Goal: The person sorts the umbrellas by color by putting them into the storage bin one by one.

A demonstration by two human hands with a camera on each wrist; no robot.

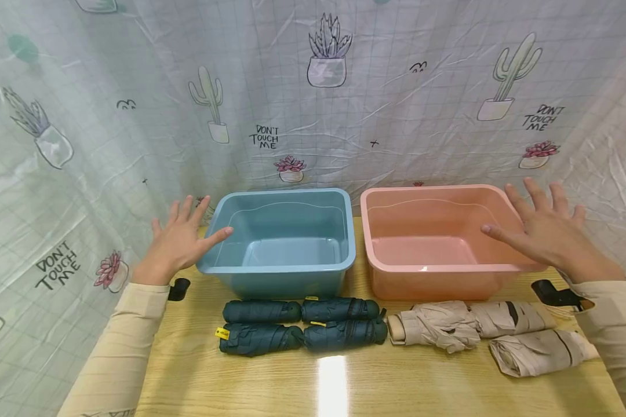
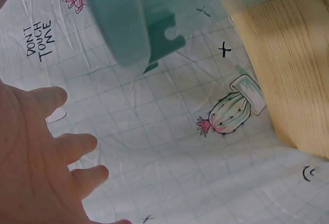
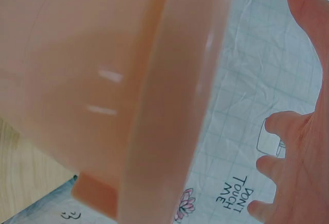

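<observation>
My left hand is spread with straight fingers at the left side of a blue plastic basin, its thumb overlapping the rim in the head view. Spread likewise, my right hand is over the right side of a pink plastic basin. Neither hand holds anything. Both basins have bare insides. In front of the blue one lie several folded dark green umbrellas in two rows. Several folded beige umbrellas lie before the pink one, the rightmost partly behind my right sleeve.
A wooden table carries the basins and umbrellas. Behind and beside it hangs a grey-white curtain printed with cacti and lettering. A black wrist strap part sticks out beside my left wrist, another beside the right.
</observation>
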